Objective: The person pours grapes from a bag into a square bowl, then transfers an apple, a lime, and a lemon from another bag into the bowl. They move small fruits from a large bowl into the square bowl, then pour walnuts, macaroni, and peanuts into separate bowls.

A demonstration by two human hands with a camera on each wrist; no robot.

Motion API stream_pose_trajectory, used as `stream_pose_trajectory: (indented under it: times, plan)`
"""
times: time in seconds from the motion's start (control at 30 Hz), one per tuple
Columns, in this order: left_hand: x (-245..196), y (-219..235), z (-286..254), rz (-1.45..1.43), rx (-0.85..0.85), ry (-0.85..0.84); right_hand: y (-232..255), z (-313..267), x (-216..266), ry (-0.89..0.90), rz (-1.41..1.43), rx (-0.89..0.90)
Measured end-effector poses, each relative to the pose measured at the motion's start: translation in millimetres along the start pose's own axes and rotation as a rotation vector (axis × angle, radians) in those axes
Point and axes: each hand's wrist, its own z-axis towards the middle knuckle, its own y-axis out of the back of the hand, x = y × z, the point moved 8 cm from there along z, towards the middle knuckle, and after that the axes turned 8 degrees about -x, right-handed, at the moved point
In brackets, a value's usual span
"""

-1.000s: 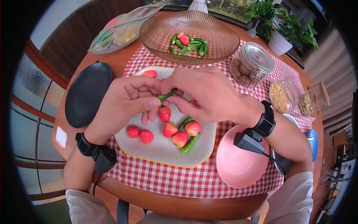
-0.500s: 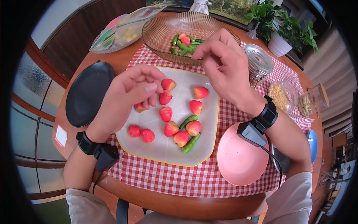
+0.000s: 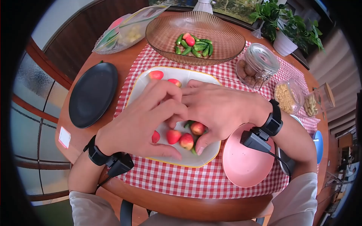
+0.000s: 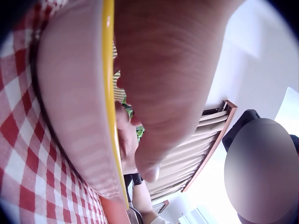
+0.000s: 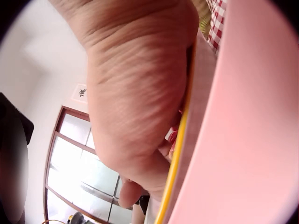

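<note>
Both hands are low over a white, yellow-rimmed plate [image 3: 205,155], their fingers overlapping in the middle. My left hand [image 3: 141,122] bends its fingers down over the plate, its thumb stretched out apart. From the right, my right hand [image 3: 224,107] reaches in palm down, its thumb beside a green chili pepper [image 3: 194,149]. Between the thumbs lie small red-and-yellow fruits [image 3: 174,136], and more red fruits [image 3: 156,75] sit at the plate's far side. The hands hide the plate's middle and what their fingertips touch.
Beyond the plate, a ribbed brown bowl [image 3: 162,45] holds green chili peppers [image 3: 201,47] and red fruits [image 3: 190,40]. A pink bowl [image 3: 247,165] stands at right, a black plate [image 3: 93,94] at left. Glass jars [image 3: 258,66] line the right; a zip bag [image 3: 132,32] lies back left.
One second ago both hands held a green chili pepper over the plate. My right hand swung toward the brown bowl, where the pepper left it; now both hands are down among the fruits.
</note>
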Motion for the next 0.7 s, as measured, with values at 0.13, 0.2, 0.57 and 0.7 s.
stream_pose_trajectory:
  times: [0.13, 0.2, 0.57, 0.7]
  plan:
    - [4, 8, -2, -0.058, -0.081, 0.008, -7, 0, -5, -0.098, 0.005, 0.078]
    - [6, 7, -1, -0.066, -0.082, 0.016, -9, -3, -16, -0.131, -0.054, 0.042]
    - [27, 19, -6, -0.128, -0.288, 0.257, 1, 4, -6, -0.011, -0.138, -0.142]
    - [31, 28, -8, -0.135, -0.404, 0.253, 18, 10, 22, 0.149, -0.307, -0.333]
